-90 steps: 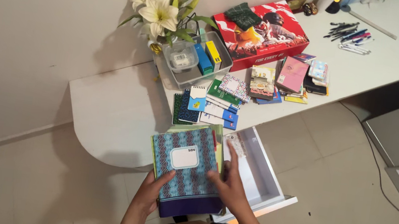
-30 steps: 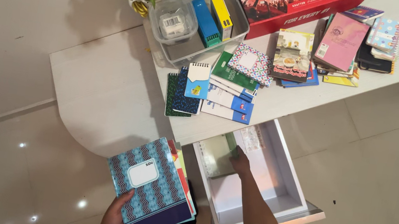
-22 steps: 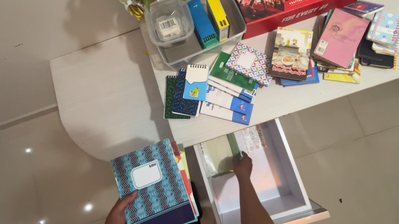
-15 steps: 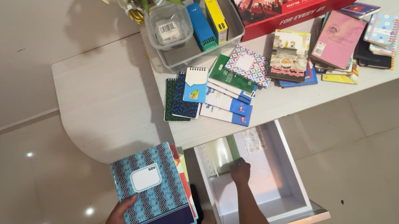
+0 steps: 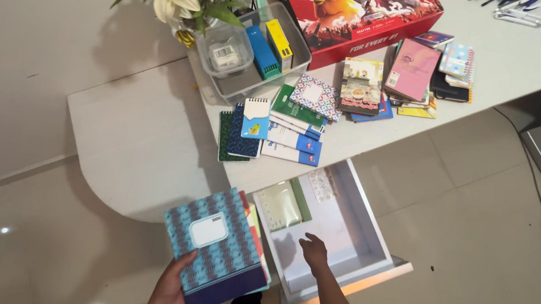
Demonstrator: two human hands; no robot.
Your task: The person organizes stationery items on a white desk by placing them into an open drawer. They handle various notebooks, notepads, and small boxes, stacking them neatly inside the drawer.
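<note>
The left hand (image 5: 170, 291) grips the lower edge of one stack of notebooks (image 5: 216, 250), its top cover blue with wavy stripes and a white label, held just left of the open white drawer (image 5: 358, 236). One green-edged book (image 5: 284, 204) lies in the drawer's far left corner. The right hand (image 5: 314, 251) hovers over the drawer, fingers loosely spread, holding nothing.
</note>
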